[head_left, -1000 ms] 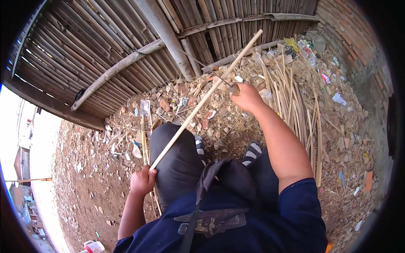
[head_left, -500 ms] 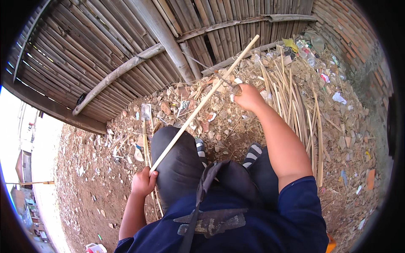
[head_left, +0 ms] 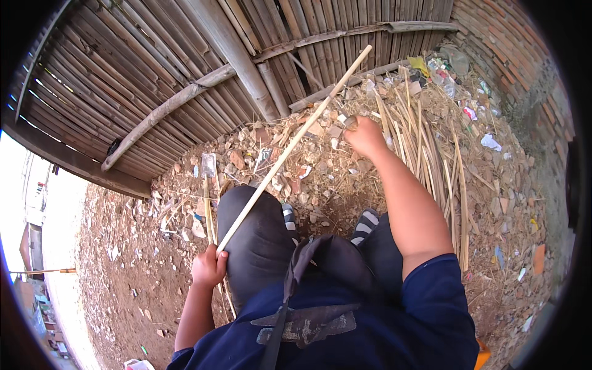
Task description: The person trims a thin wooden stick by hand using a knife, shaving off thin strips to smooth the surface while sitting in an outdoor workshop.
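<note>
A long pale bamboo strip (head_left: 280,160) slants across my left thigh, rising away to the right. My left hand (head_left: 208,266) is closed round its near end. My right hand (head_left: 365,137) is closed on the handle of a long knife (head_left: 308,73), to the right of the strip's upper part. The thin blade points away to the far left behind the strip and is hard to make out against the fence. Beyond my right forearm lies a pile of split bamboo strips (head_left: 425,154) on the ground.
A bamboo slat fence (head_left: 154,74) with a thick post (head_left: 237,61) stands close ahead. A brick wall (head_left: 518,68) rises at the right. Stones and litter cover the ground (head_left: 135,259). A few more strips (head_left: 208,209) lie beside my left knee.
The knife's blade has turned and shows less plainly where it crosses the strip. My right hand has shifted slightly; my left hand keeps its hold on the strip.
</note>
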Available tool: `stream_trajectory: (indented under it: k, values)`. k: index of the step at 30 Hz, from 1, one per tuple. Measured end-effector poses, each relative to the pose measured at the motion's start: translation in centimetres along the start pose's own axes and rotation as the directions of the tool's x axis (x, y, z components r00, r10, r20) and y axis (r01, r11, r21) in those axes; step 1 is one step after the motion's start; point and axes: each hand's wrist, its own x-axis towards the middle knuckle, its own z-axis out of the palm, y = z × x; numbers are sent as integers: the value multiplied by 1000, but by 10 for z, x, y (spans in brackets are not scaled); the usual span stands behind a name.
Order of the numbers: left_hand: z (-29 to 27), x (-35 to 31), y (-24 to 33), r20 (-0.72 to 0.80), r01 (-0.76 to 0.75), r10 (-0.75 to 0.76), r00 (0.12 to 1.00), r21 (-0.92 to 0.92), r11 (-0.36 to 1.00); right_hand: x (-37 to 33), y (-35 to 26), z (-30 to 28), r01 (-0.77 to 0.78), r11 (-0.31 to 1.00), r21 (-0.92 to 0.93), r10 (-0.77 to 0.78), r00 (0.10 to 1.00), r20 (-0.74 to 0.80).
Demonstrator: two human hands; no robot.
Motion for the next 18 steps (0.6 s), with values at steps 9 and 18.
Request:
stream_trajectory:
  k: [9,18]
  values:
    - [12,-3,1,-17,-8,6,1000,-74,997,-45,-57,-4,225,966,-130,-194,958,211]
    - [-10,-12,13,19,97,-98,995,29,995,-61,-77,8,460,824,-332,-335,867,370]
